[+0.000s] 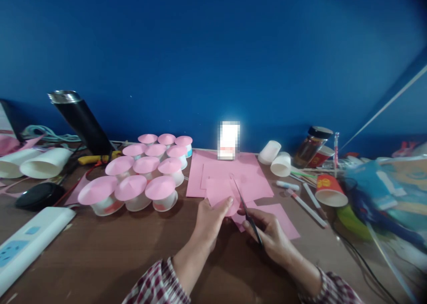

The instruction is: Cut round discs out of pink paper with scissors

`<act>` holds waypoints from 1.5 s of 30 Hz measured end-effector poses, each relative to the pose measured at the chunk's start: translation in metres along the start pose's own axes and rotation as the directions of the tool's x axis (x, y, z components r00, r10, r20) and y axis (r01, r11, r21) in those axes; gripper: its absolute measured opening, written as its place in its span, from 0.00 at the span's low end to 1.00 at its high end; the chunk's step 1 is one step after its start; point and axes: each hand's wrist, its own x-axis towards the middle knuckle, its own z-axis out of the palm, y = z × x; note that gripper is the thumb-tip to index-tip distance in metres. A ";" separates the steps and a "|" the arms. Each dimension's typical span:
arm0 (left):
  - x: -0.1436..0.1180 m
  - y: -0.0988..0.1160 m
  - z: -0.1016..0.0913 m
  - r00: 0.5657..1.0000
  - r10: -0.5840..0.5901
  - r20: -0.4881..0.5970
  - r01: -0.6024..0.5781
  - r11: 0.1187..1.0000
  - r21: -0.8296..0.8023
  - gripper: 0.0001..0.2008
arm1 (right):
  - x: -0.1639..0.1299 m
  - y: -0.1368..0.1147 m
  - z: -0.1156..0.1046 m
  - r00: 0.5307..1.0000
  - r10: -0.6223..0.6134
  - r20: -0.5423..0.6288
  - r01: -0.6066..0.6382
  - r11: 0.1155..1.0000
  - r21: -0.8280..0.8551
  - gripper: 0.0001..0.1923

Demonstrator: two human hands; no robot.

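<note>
- White power strip [28, 246] at 8 o'clock on the brown worktop [110, 250]; black flask [82, 122] leaning at 10 o'clock.
- Cluster of pink-capped cups [140, 175] just left of centre, packed in touching rows.
- Left hand [210, 224] at centre, fingers pinching a small pink paper piece [222, 195], thumb on top.
- Scissors [245, 210] in the right hand [270, 235], fingers closed around the handles, blades slightly parted at the piece's right edge.
- Pink paper sheets [233, 170] lie flat at 12 o'clock behind the hands.
- Two white cups [276, 159] on their sides, pens [308, 206], red cup [330, 190] at 2 o'clock.
</note>
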 end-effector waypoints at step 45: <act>0.001 -0.006 -0.002 0.999 0.028 0.041 -0.027 0.999 -0.020 0.15 | 0.000 0.000 0.004 1.000 -0.011 -0.002 0.011 0.993 0.119 0.22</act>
